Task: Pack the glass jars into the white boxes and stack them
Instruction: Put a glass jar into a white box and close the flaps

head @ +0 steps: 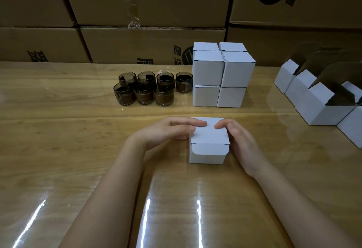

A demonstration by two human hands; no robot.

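White box, one, closed, on the table at near centre, between the two hands. Its lid is folded down, and a round-cornered flap lies over the front face, outside the wall. What it contains cannot be seen.

Left hand: at the box's left side, fingers stretched nearly straight across the far part of the lid, resting on it.

Right hand: against the box's right wall, fingers bent over the lid's right edge with their tips on top, holding the box.

Glass jars, seven, dark tinted with a brown fill low inside. They stand upright beyond the hands and to the left in two rows, four at the back and three in front, close together. All are unpacked.

Stack of closed boxes, white, just right of the jars. It is two layers high and two wide, with four tops visible on the upper layer. The rightmost back jar stands just beside it.

Open boxes, white outside and brown inside, with flaps raised. They sit in a loose row at the table's right edge, well apart from the hands.

Table: wood grain under a glossy clear cover with bright reflections near the viewer.

Cartons, large, brown and printed in black, are stacked as a wall behind the table.
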